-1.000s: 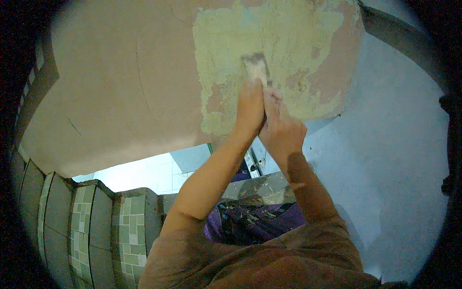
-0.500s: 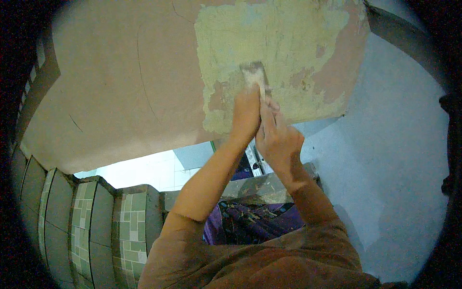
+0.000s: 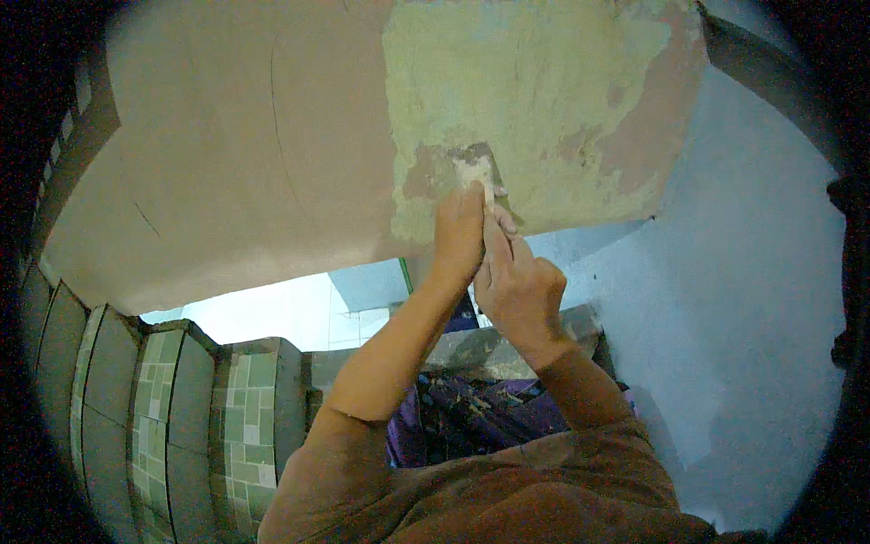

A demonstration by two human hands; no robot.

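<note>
A scraper [image 3: 473, 165], its wide blade smeared with pale putty, lies against the lower part of a yellow-green patch [image 3: 526, 82] on the brownish wall [image 3: 208, 172]. Closed around its handle is my right hand [image 3: 522, 286], with some fingers stretched along it and pale residue on them. My left hand [image 3: 459, 227] also grips the tool, closer to the blade; its fingertips are partly hidden. Bare brownish spots show beside the blade and along the patch's right side.
Tiled steps [image 3: 249, 417] stand at lower left. A pale blue wall [image 3: 725, 272] rises on the right. Below the brownish wall's lower edge lies a bright tiled floor [image 3: 263, 313]. A stained ledge [image 3: 480, 354] and purple patterned cloth [image 3: 471, 417] are near my body.
Both hands have drawn the scraper downward, toward me, over the patch. My grip stays the same, and the view has shifted slightly.
</note>
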